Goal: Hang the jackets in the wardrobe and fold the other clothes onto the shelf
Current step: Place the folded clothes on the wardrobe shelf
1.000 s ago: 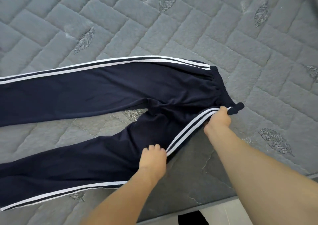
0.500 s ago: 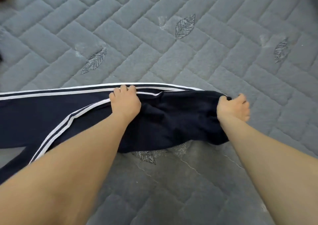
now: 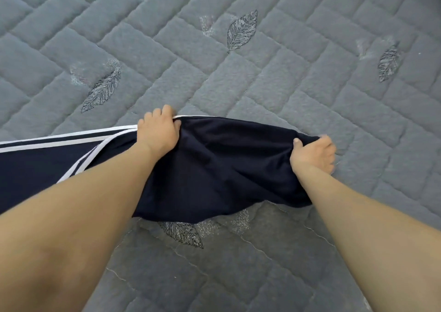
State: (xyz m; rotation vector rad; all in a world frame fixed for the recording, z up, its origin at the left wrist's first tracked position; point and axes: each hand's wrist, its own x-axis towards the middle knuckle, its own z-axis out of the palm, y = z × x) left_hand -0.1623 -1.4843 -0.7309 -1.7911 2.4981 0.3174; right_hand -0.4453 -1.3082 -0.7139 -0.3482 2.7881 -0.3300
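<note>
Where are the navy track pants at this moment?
In the head view, the navy track pants lie on the grey quilted mattress, centre-left, gripped between the left hand and the right hand.

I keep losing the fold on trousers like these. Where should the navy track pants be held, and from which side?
Hold the navy track pants along the far, striped edge, coming from above, as now: left hand grips where the white stripes meet, right hand grips the waistband end. That probably keeps both stacked legs aligned.
</note>
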